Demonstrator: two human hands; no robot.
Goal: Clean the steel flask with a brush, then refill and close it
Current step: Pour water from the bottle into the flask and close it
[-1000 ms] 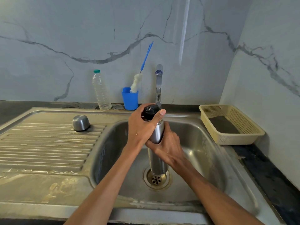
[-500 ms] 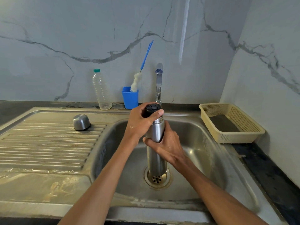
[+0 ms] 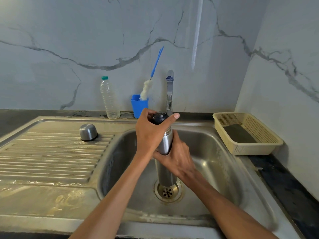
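Head view: your steel flask [image 3: 166, 144] stands upright over the sink [image 3: 215, 163] basin, long axis vertical, base just above the drain [image 3: 168, 191]. Your left hand [image 3: 151, 133] wraps its black stopper [image 3: 158, 117]; your right hand [image 3: 176, 157] grips the smooth brushed cylinder mid-body. The domed steel cap [image 3: 88, 132] sits on the ribbed drainboard [image 3: 51, 156].

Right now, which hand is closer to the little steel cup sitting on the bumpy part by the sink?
The left hand. It grips the black stopper on the flask, just right of the steel cup. The right hand holds the flask body, lower and farther right.
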